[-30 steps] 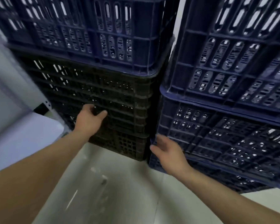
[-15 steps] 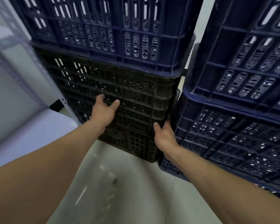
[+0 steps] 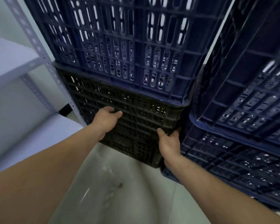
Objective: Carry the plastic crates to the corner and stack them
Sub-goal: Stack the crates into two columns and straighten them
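Both arms reach out to the black crate (image 3: 144, 113). Left hand (image 3: 106, 119) hooks its front wall; right hand (image 3: 169, 143) grips its corner.

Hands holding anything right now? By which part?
Both hold the black crate: the left hand grips the lattice of its front wall, and the right hand wraps its front right corner.

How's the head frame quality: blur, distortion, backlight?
Head view: wide-angle lens bows the shelf upright and crate walls; motion blur smears the upper blue crate near the top edge; bright light glows through its slots, while the black crate is dim and muddy; left hand and right hand, gripping it, are fairly sharp.
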